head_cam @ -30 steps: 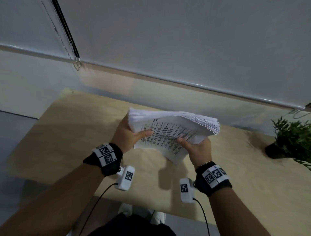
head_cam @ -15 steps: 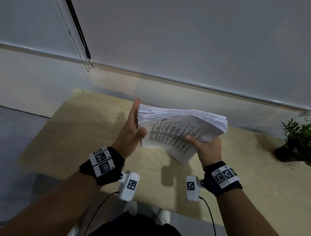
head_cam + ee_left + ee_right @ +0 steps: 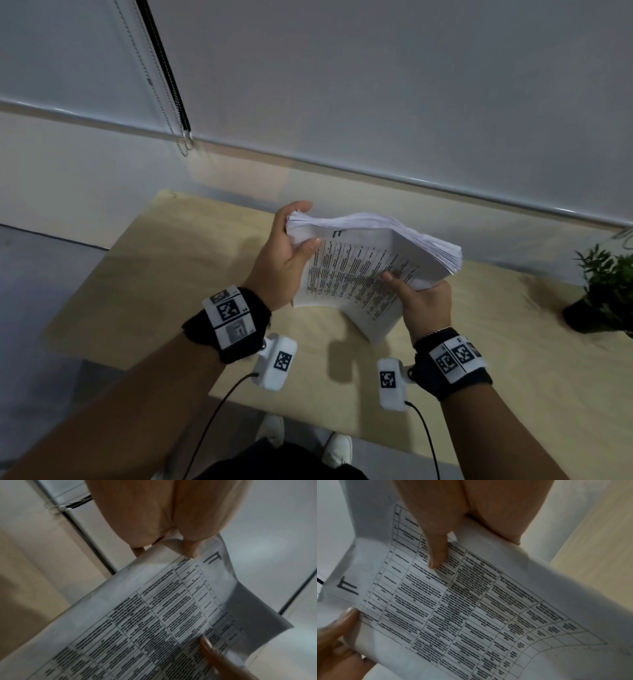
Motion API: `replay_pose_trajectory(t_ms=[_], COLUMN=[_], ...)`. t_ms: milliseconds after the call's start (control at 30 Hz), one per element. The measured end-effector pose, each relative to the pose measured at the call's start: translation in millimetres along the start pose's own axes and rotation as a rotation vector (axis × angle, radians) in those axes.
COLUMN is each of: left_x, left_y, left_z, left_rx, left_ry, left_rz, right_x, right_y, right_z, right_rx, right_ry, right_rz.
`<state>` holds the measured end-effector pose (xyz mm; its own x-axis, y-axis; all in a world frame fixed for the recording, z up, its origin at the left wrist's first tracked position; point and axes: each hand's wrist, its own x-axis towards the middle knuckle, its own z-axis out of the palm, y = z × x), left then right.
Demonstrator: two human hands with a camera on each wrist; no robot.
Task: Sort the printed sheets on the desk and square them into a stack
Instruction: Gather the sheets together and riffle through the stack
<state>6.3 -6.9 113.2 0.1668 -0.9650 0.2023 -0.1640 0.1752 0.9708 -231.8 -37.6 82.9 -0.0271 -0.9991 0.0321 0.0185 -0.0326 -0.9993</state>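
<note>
Bare forearms fitted with marker bands and wrist cameras

A black fabric cuff is worn on each wrist, and each is wrapped by a white band printed with black square coded markers: the left wrist band (image 3: 228,313) at about 8 o'clock in the head view, the right wrist band (image 3: 457,358) at about 4 o'clock. A small white camera housing is hung below each cuff, one on the left (image 3: 276,362) and one on the right (image 3: 390,383), each marked with one black square code; a thin black cable (image 3: 219,407) is led from each toward 6 o'clock. No sleeves are seen. White shoes (image 3: 337,448) and dark clothing are seen at 6 o'clock.
</note>
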Motion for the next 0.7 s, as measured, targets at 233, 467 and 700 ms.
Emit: replay_pose_trajectory(t_ms=[233, 467, 700], left_x=[-16.7, 5.0, 28.2], left_y=[-2.7, 21.9, 63.4], left_z=[7.1, -15.8, -5.4], left_rx=[0.088, 0.292, 0.499], left_ry=[0.025, 0.246, -0.102], left_rz=[-0.046, 0.126, 0.338], right_x=[-17.4, 9.4, 19.0], right_y=[13.2, -30.8, -73.4], right_z=[-3.7, -9.4, 23.4], right_rx=[-0.082, -0.544, -1.024], right_ry=[0.024, 0.028, -0.102], right_rz=[0.054, -0.177, -0.640])
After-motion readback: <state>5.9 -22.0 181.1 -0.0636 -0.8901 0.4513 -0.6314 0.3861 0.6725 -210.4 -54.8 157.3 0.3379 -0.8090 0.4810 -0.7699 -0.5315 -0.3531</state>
